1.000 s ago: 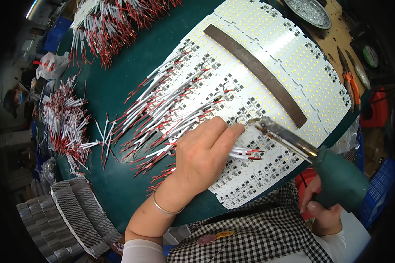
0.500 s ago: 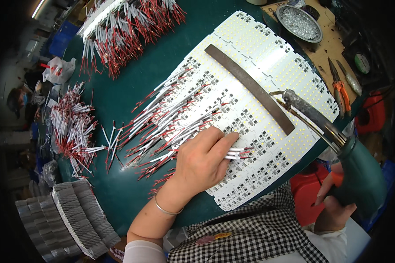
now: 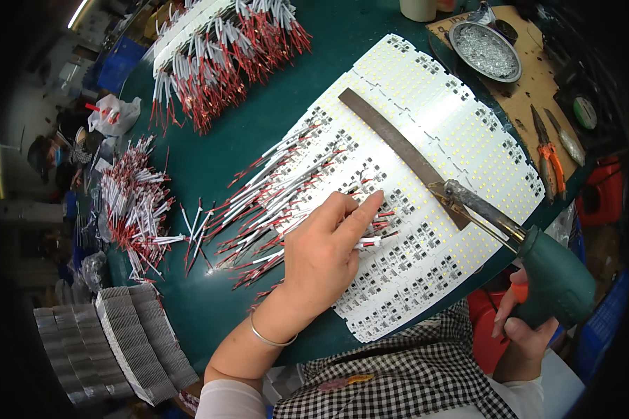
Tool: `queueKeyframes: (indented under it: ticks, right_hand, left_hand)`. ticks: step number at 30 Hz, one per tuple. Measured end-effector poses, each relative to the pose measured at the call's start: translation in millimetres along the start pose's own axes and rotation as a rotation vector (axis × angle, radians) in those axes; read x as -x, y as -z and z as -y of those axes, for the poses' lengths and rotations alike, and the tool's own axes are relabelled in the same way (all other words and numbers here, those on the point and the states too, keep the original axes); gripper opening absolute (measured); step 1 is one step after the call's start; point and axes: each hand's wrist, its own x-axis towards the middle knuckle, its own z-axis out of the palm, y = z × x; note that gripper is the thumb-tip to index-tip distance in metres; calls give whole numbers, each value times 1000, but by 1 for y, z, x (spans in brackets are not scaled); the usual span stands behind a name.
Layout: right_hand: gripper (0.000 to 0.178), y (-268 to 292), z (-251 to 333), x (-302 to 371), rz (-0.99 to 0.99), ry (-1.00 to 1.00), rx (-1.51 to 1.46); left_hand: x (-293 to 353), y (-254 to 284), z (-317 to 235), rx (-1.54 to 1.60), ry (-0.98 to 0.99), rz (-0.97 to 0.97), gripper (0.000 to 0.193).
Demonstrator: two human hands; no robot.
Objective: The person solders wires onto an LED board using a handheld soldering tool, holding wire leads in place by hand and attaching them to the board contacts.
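Note:
My left hand [image 3: 320,257] is closed in a pinch over a white LED circuit board panel [image 3: 426,112], its fingers around a few white and red wires [image 3: 369,242] whose ends poke out past the fingertips. Rows of similar wires [image 3: 258,188] stick out from the panel's left part. At the lower right my right hand [image 3: 531,339] grips a green soldering gun [image 3: 555,276] with an orange trigger. The gun's metal tip hovers at the lower end of a curved brown strip [image 3: 391,136] lying across the panel; whether they touch I cannot tell.
Loose wires [image 3: 136,202] lie heaped at the left, and a larger wire bundle [image 3: 223,63] is at the back. Stacked grey-white pieces [image 3: 143,342] stand front left. A metal dish of shiny bits [image 3: 486,50] and orange-handled pliers [image 3: 548,157] rest at the right.
The whole view has shifted slightly. Against the panel, my left hand has moved a little farther from me with the wires. The soldering gun's tip has come nearer the strip's lower end.

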Motion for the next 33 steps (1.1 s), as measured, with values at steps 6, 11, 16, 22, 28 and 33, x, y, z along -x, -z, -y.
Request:
queueKeyframes:
  ticks: [6,11,16,22,28,33]
  right_hand:
    - [68,-2,-1,-4,-49,-99,27]
    - [68,-2,1,0,-76,-147,46]
    - [64,-8,7,-5,-17,-209,29]
    - [67,-5,0,-3,-75,-170,32]
    - [67,-7,-3,-5,-64,-162,43]
    - [64,-9,-4,-7,-24,-188,61]
  left_hand:
    - [-4,-8,-8,-95,108,27,70]
    - [-1,-15,3,-78,-78,-116,62]
    - [-2,-13,2,-103,-95,-168,62]
    - [1,-14,4,15,-129,-185,52]
    - [0,-17,5,-10,-153,-124,52]
    - [-1,-20,3,-84,-130,-104,43]
